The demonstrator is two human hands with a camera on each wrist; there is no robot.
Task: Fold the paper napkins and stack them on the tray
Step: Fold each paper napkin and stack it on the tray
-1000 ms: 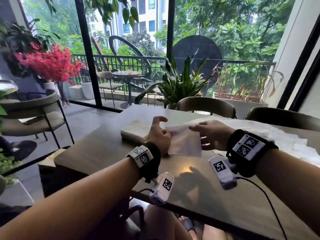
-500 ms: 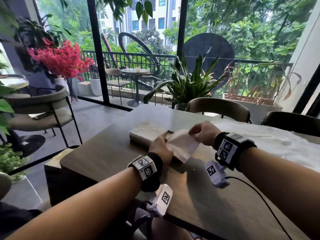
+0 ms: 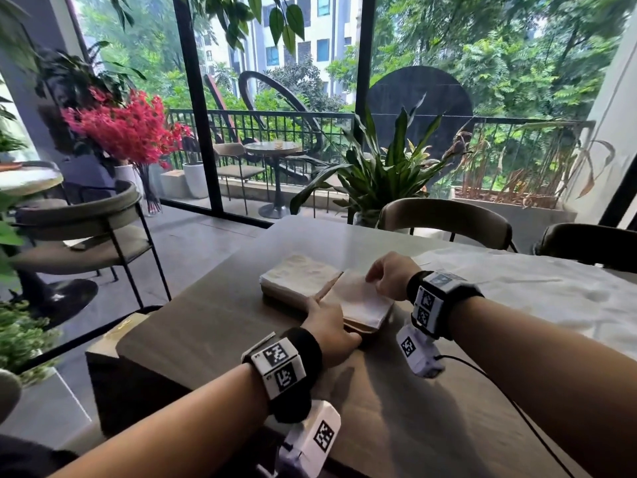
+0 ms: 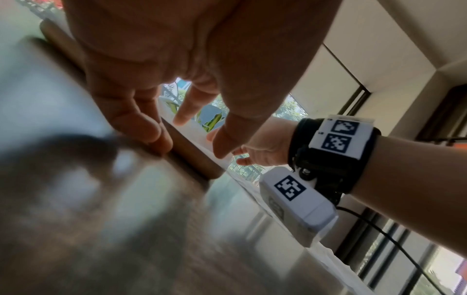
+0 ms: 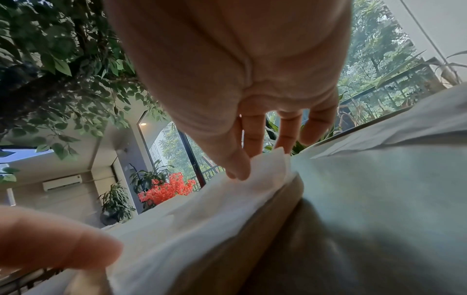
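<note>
the folded napkin (image 3: 362,301) lies on top of the nearer stack on the wooden tray (image 3: 358,328), which sits on the grey bench (image 3: 213,326) toward its left end. a second, paler stack of napkins (image 3: 299,276) sits at the far left of the tray, just beside the first, with a strip of wood showing between them.

the right hand (image 3: 391,276) rests on the far right corner of the folded napkin; its grip is a light pinch, the thumb and first fingertips (image 5: 252,139) closing on the raised white edge of the paper, as the right wrist view shows.

the left hand (image 3: 327,327) lies at the near left edge of the tray, its grip relaxed and holding nothing: the fingers are nearly straight, the lower fingertips (image 4: 151,129) touching the tray's wooden rim, and the index finger points along the gap between the stacks. the left wrist view is blurred low down, so whether the thumb touches the napkin or only the wood is hard to tell.

a spread of unfolded white napkins (image 3: 537,288) covers the bench to the right, well apart from the tray. brown chairs (image 3: 444,215) stand at the far side.
</note>
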